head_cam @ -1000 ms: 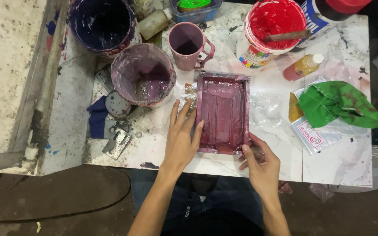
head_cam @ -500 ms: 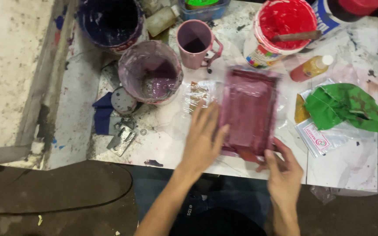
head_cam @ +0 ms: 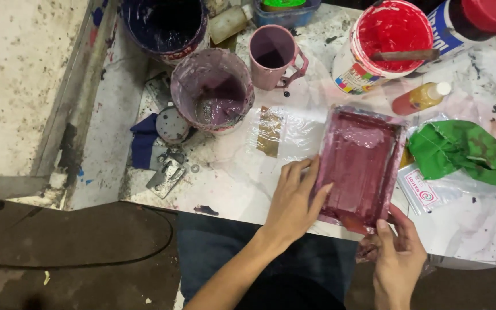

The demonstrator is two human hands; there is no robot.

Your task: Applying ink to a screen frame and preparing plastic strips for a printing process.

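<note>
Two hands steady the paint-smeared pink tray (head_cam: 360,166) overhanging the table edge (head_cam: 225,209): left hand (head_cam: 294,201) spread flat on its side, right hand (head_cam: 397,255) pinching its near corner; a slip could tip it floorward.

Both forearms are bare, with no sleeves, watch or rings showing. The left hand (head_cam: 294,204) and right hand (head_cam: 398,258) wear no gloves. Below the table edge (head_cam: 225,213), dark blue trousers cover the legs.
</note>
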